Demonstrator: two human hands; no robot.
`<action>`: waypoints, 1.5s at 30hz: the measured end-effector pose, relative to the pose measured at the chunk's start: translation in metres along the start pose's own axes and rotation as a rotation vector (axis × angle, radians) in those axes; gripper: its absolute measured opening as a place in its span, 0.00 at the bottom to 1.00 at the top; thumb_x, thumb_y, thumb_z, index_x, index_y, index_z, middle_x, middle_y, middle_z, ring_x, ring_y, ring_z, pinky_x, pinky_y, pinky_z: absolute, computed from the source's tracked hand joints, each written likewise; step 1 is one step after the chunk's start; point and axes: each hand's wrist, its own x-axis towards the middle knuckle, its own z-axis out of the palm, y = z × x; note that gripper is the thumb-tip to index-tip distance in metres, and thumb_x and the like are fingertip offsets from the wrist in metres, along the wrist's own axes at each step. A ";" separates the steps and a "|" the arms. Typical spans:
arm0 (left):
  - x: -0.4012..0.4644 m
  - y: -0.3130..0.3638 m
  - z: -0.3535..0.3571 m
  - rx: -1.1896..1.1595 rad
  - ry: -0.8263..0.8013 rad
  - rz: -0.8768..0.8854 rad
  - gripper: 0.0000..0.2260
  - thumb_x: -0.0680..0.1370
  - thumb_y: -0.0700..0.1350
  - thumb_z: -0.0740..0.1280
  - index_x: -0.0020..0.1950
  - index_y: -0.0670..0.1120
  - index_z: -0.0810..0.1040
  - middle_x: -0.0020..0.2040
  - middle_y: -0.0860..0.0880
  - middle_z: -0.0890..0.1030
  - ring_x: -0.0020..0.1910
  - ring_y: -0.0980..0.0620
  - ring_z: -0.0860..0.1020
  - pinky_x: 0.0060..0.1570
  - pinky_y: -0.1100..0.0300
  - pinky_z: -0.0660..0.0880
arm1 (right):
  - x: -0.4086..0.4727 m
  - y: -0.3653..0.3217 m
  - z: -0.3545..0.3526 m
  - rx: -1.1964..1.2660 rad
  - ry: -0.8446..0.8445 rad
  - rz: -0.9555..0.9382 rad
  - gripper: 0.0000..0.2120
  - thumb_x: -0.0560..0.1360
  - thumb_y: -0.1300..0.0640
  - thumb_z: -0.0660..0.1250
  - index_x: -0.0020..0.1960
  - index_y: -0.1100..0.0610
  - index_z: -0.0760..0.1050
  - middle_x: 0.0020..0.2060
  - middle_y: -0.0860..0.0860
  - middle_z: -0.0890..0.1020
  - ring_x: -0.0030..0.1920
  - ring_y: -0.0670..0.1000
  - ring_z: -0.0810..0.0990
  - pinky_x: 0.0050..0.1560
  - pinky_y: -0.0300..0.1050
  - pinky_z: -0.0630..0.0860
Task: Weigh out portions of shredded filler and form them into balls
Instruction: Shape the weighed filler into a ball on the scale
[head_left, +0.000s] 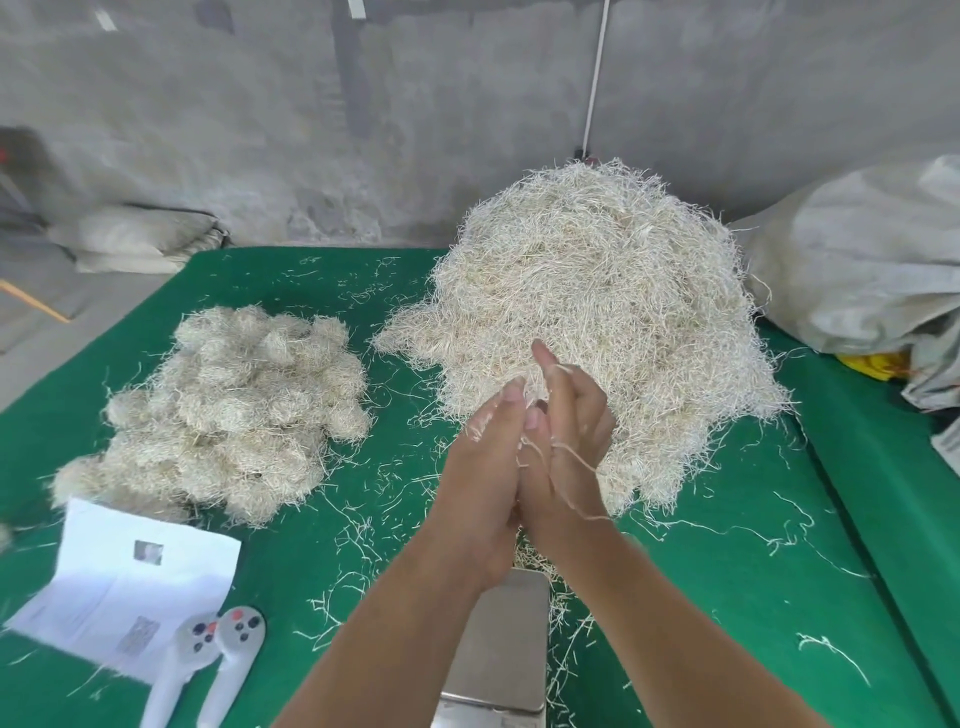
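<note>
Left hand and right hand pressed palm to palm, fingers straight, stray strands clinging; filler heap at 12 o'clock, scale at 6.

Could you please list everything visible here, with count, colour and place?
loose filler heap: one, pale straw, far right of table
formed balls: a pile, too many to count, pale straw, left
scale: one, silver, near centre under the forearms
paper sheet: one, white, near left
handheld controllers: two, grey-white, on the paper's near edge
table: one, green
sack: one, grey, far right
left hand, right hand: palms pressed together, stray strands clinging
</note>
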 end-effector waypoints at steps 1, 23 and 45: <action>0.001 -0.003 0.002 -0.014 0.015 0.032 0.17 0.81 0.64 0.65 0.61 0.55 0.82 0.52 0.52 0.88 0.52 0.54 0.86 0.52 0.52 0.79 | 0.003 0.002 -0.003 -0.078 -0.089 -0.005 0.24 0.83 0.43 0.48 0.79 0.42 0.62 0.69 0.48 0.66 0.70 0.49 0.62 0.68 0.47 0.63; 0.012 -0.034 0.004 -0.033 0.149 0.212 0.14 0.75 0.69 0.65 0.60 0.75 0.75 0.70 0.63 0.75 0.64 0.63 0.77 0.64 0.50 0.76 | 0.003 0.005 0.000 0.408 -0.256 0.512 0.25 0.80 0.44 0.64 0.29 0.57 0.68 0.24 0.50 0.66 0.26 0.49 0.64 0.27 0.41 0.63; 0.082 -0.008 -0.139 0.860 0.281 0.321 0.23 0.79 0.50 0.65 0.72 0.56 0.62 0.68 0.54 0.63 0.68 0.54 0.66 0.72 0.48 0.68 | 0.008 0.049 0.010 0.212 -0.791 0.332 0.35 0.68 0.17 0.53 0.73 0.27 0.58 0.65 0.33 0.74 0.55 0.27 0.76 0.46 0.30 0.73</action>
